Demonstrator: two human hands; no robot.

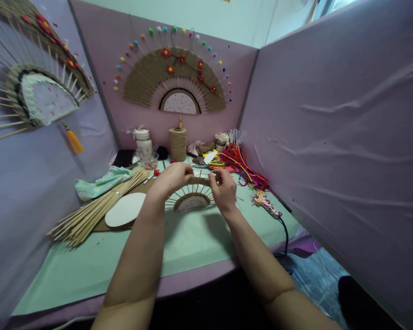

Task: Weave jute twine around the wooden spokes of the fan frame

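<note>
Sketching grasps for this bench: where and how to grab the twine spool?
Mid-body of the twine spool, probably from the near side, wrapping its flanks. It stands upright and roughly cylindrical, and the pink panel blocks the rear. The yellow tassel appears just above its top, so straight down looks less inviting.

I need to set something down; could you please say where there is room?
Bare cloth lies between the stick bundle and the near edge, and between the small fan and that edge. The back, around the twine spool and coloured strands, is crowded.
</note>
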